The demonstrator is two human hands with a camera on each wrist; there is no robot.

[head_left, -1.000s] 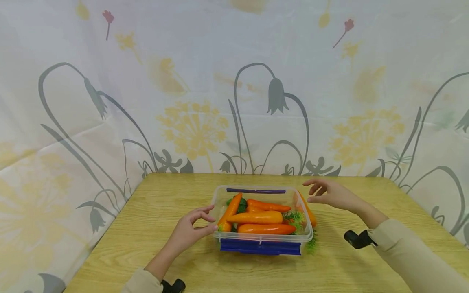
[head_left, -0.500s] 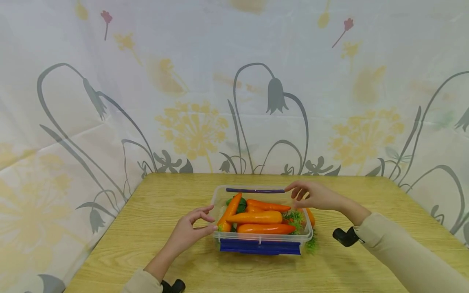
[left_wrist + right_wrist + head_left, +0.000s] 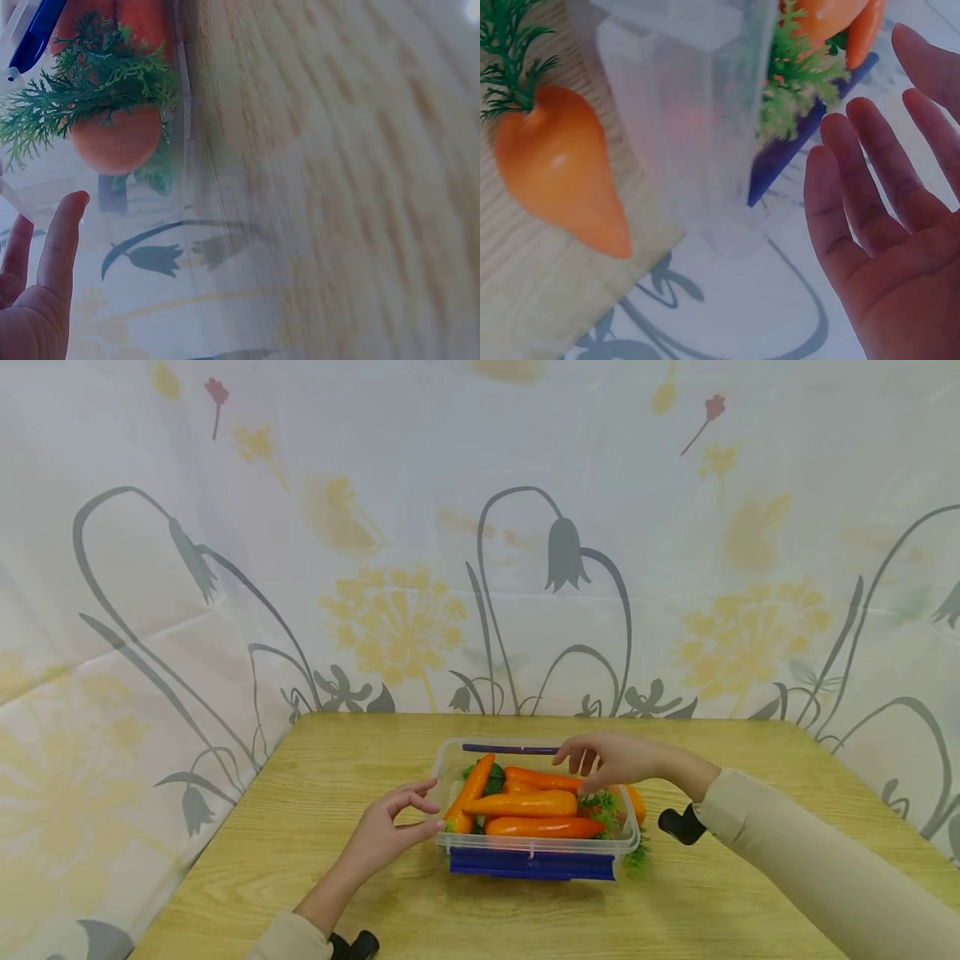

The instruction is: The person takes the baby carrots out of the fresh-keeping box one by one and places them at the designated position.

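A clear plastic box (image 3: 633, 843) with blue latches stands on the table, filled with several orange carrots (image 3: 525, 804) and some green tops. My left hand (image 3: 390, 822) is at its left side, thumb and fingers spread by the near-left corner; whether the thumb touches the rim I cannot tell. In the left wrist view, fingers are beside the clear wall, near a carrot (image 3: 116, 142) inside. My right hand (image 3: 618, 758) hovers over the box's far-right part, fingers loosely bent and holding nothing. Outside the right wall lies another carrot (image 3: 559, 165) with green leaves.
The box's blue front latch (image 3: 532, 864) hangs down. The wooden table (image 3: 337, 777) reaches back to a flower-printed cloth (image 3: 375, 468). Black wrist devices (image 3: 682, 825) sit below both sleeves.
My right hand has moved left, from beside the carrot outside the box to above the box's contents. The left hand and the box have stayed in place.
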